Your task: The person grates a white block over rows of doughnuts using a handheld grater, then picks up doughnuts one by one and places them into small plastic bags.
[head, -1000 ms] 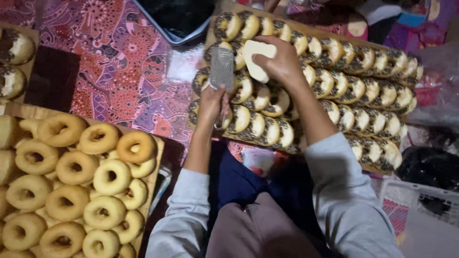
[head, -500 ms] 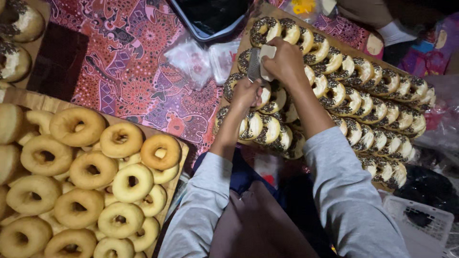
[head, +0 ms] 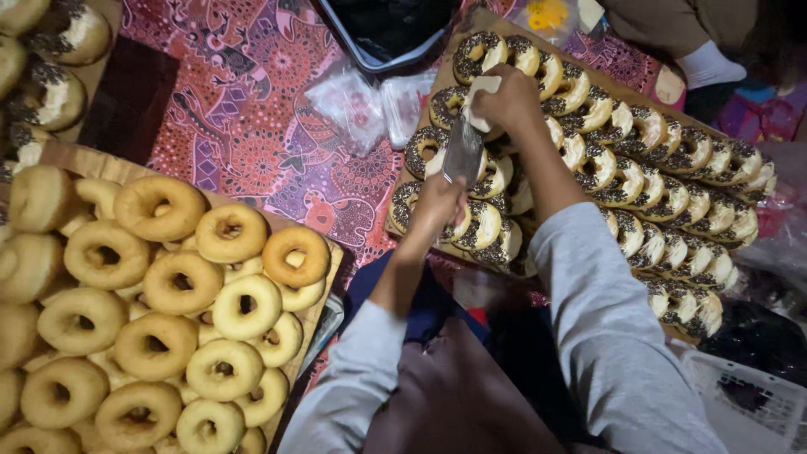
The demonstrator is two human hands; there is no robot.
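My left hand [head: 440, 198] grips the handle of a flat metal spatula [head: 463, 151] whose blade points up toward my right hand. My right hand [head: 504, 98] holds a cream-coated doughnut [head: 482, 91] against the blade's tip. Both hands hover over a wooden board [head: 668, 86] packed with rows of cream-and-chocolate-sprinkle doughnuts [head: 639, 168]. Grey sleeves cover both forearms.
A board of plain golden doughnuts [head: 160, 303] fills the lower left. More sprinkled doughnuts [head: 59, 76] sit at the top left. Clear plastic bags [head: 370, 105] lie on the red patterned cloth [head: 244, 109], below a dark tray [head: 387, 29]. A white basket [head: 748, 395] is lower right.
The view has shifted, so both hands now sit further right and higher. The right hand keeps the doughnut, and the spatula blade has swung up against it.
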